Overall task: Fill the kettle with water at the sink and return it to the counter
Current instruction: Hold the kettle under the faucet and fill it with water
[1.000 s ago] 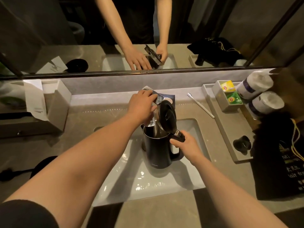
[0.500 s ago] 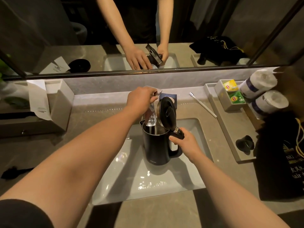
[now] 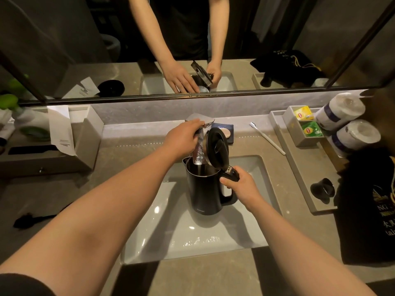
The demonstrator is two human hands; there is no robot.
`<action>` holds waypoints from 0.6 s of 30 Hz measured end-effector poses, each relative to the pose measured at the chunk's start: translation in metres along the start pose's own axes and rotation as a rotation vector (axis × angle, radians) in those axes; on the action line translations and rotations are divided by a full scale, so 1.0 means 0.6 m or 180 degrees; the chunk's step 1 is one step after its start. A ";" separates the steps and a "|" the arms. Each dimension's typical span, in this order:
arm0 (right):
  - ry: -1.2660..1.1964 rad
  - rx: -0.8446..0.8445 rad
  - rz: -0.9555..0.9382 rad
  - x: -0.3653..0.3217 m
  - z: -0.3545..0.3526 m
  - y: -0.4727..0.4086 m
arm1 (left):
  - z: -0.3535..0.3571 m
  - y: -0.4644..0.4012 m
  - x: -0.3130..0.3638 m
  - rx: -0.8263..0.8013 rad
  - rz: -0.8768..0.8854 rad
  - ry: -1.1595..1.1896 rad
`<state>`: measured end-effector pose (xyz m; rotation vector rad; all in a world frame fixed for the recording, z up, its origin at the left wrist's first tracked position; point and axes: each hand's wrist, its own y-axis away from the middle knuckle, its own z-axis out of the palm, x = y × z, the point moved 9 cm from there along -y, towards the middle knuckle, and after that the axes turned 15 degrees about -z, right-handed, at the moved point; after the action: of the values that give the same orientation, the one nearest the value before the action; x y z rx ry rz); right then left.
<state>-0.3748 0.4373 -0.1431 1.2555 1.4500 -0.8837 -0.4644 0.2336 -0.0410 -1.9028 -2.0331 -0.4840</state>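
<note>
A black kettle (image 3: 203, 189) stands upright in the white sink basin (image 3: 162, 238), its lid (image 3: 217, 146) swung up and open. My right hand (image 3: 240, 188) grips the kettle's handle on its right side. My left hand (image 3: 182, 138) rests on the chrome faucet lever (image 3: 201, 121) behind the kettle. The faucet spout (image 3: 198, 153) points down into the kettle's mouth and a thin stream of water runs from it into the kettle.
A toothbrush (image 3: 267, 138) and a soap dish (image 3: 226, 132) lie behind the sink. To the right, a grey tray (image 3: 299, 167) carries a tea-bag box (image 3: 305, 127), two paper rolls (image 3: 346, 122) and a black knob (image 3: 322, 190); a black bag (image 3: 369, 210) sits beyond. A tissue box (image 3: 70, 135) stands left.
My left hand has lifted the faucet lever and water now flows into the kettle. The kettle and my right hand have stayed in place.
</note>
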 end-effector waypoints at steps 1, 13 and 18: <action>-0.0009 0.0009 -0.0002 0.001 0.000 0.001 | 0.002 0.000 -0.002 -0.0027 -0.0022 -0.0003; -0.0038 0.0061 -0.0007 0.003 -0.007 0.006 | 0.011 0.009 -0.004 -0.0226 -0.0018 0.0010; 0.0040 0.0040 0.0012 0.005 -0.007 0.007 | 0.014 0.012 -0.002 -0.0318 -0.0004 -0.0006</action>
<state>-0.3715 0.4431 -0.1444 1.2749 1.4535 -0.8849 -0.4568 0.2366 -0.0485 -1.9595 -2.0471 -0.5948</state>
